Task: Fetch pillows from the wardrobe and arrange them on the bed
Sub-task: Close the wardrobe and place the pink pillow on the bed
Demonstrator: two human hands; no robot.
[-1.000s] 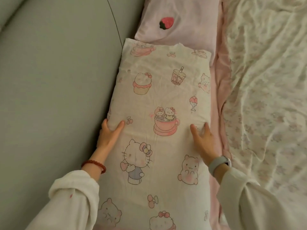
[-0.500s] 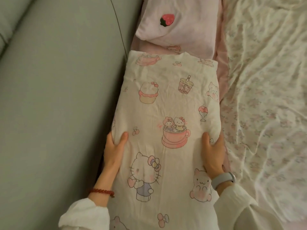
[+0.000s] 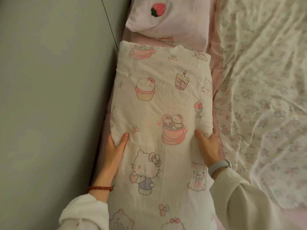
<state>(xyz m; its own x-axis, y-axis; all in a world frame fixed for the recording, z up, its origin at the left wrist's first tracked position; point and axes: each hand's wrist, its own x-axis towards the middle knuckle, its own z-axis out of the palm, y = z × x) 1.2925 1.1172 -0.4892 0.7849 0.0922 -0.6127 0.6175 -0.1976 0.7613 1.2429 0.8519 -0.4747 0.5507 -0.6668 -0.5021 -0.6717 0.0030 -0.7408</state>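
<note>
A long white pillow (image 3: 162,100) printed with cartoon cats, cups and cupcakes lies lengthwise on the pink bed sheet (image 3: 216,67), beside the headboard. My left hand (image 3: 114,151) grips its left edge, thumb on top. My right hand (image 3: 207,146) clasps its right edge, fingers tucked down the side. A pale pink pillow (image 3: 179,25) with a strawberry print lies beyond it, its near edge touching the white pillow's far end.
A grey-green padded headboard (image 3: 54,97) fills the left side. A crumpled floral blanket (image 3: 262,90) covers the bed to the right of the pillows. A narrow strip of pink sheet shows between pillow and blanket.
The white pillow has slid back toward me with both hands on it, opening a gap of pink sheet below the strawberry pillow's left corner. My grip stays the same.
</note>
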